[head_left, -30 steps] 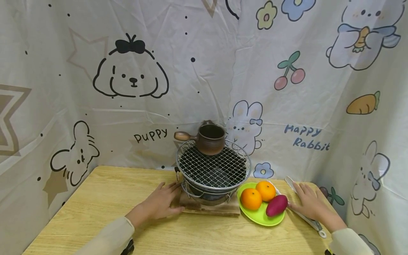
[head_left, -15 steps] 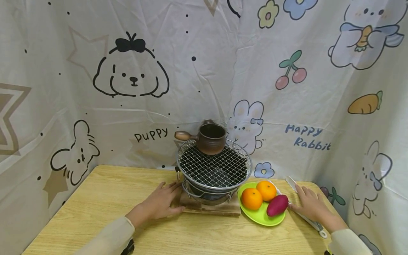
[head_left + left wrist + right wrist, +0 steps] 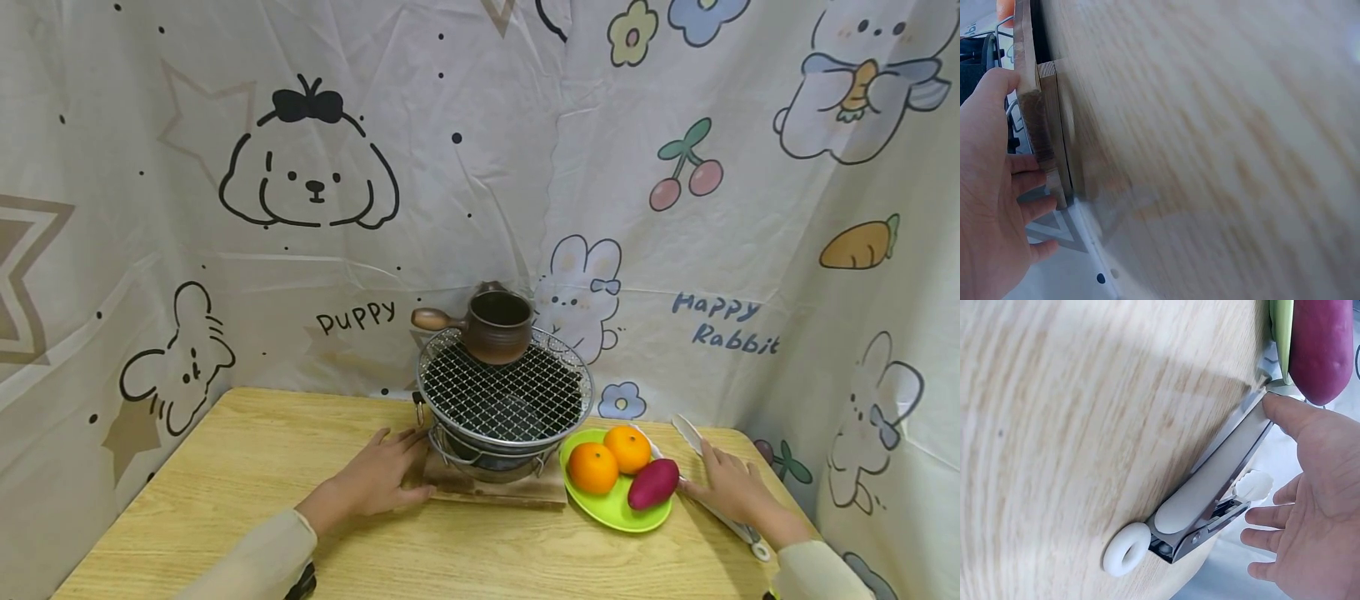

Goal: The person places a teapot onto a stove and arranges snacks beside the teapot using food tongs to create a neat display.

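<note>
My left hand [image 3: 381, 477] lies at the left end of the wooden board [image 3: 498, 492] under the round tabletop grill. In the left wrist view, the thumb and fingertips of that hand [image 3: 997, 181] rest at the board's edge. On the right, my other hand [image 3: 731, 483] is over a pair of tongs [image 3: 718, 518], fingers loosely extended. Its thumb tip meets one tong arm [image 3: 1222, 469] in the right wrist view, the other fingers being on the far side. Beside that thumb, a purple sweet potato [image 3: 653, 484] lies on a green plate [image 3: 618, 521].
Two oranges [image 3: 592, 468] share the plate. A wire mesh [image 3: 517, 400] tops the grill [image 3: 487, 458], and a brown clay pot [image 3: 497, 337] with a side handle stands at its back. Printed cloth [image 3: 465, 192] hangs behind the wooden table [image 3: 465, 554].
The fingers of my right hand have drawn in slightly over the tongs, exposing more of the far tip. My left hand stays at the board.
</note>
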Motion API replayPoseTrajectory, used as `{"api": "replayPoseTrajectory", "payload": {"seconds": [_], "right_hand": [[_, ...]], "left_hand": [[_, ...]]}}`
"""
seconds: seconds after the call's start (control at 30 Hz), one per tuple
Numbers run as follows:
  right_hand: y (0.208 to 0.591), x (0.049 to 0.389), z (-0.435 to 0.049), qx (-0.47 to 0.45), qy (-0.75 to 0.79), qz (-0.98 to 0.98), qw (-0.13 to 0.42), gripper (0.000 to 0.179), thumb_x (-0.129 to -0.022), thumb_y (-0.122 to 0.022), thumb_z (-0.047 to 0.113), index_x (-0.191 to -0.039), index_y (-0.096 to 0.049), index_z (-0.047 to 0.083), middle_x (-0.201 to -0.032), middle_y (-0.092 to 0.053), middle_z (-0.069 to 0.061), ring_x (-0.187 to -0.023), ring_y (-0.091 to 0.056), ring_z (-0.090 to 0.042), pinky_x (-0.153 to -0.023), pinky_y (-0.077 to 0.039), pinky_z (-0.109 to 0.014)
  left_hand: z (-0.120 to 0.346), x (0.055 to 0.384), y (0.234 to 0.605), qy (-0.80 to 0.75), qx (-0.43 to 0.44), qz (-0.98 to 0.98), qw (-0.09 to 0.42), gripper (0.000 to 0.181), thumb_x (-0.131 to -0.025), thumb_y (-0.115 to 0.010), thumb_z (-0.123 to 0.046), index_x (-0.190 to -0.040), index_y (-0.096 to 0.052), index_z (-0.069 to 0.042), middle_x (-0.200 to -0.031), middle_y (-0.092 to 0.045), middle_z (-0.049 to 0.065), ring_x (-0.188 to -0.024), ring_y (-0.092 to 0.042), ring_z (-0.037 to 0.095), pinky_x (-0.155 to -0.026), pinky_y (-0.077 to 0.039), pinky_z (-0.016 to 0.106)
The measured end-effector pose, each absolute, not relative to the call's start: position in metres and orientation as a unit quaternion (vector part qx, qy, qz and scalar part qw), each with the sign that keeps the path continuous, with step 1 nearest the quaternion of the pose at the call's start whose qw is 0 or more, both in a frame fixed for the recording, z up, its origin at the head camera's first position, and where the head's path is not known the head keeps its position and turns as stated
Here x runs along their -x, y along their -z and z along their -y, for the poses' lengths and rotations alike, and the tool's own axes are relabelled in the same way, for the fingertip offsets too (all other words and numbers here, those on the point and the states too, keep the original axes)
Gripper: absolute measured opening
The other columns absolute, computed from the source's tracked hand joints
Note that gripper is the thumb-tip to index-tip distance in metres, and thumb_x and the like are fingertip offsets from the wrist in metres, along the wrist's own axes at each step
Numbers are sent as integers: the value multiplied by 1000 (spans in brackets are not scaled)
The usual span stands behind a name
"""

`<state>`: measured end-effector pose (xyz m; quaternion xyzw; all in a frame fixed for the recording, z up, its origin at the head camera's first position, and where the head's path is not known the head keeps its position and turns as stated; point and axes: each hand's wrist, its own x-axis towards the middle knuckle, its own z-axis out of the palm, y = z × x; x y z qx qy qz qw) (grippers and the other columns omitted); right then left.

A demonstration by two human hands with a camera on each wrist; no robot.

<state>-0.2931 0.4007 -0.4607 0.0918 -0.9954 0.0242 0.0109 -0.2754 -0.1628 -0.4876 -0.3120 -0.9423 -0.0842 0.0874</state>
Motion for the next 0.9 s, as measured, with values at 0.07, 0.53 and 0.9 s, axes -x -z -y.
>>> {"api": "replayPoseTrajectory", "payload": {"seconds": [0.07,0.53,0.9], "right_hand": [[461,293,-401,-91,-24,995,8,97,-94,-65,53,-143,-32,-24,-135,-47,-48,-124,-46,-63,-100,-29,-83],[465,296,-403,-81,-25,996,-12,97,-96,-59,58,-140,-35,-25,-132,-49,-48,-124,-47,-62,-101,-29,-82],[463,298,-403,-81,-28,996,-16,95,-96,-60,55,-139,-36,-26,-125,-52,-47,-119,-51,-61,-98,-34,-80]], "left_hand": [[163,275,488,85,311,943,85,82,-95,-54,-64,-151,-47,-4,-157,-47,16,-142,-47,40,-113,-35,68],[162,274,487,85,313,942,88,82,-95,-54,-63,-152,-46,-3,-157,-46,16,-141,-48,40,-114,-35,67],[162,276,489,81,310,944,79,83,-96,-52,-65,-153,-45,-5,-157,-47,15,-142,-47,38,-115,-35,65]]}}
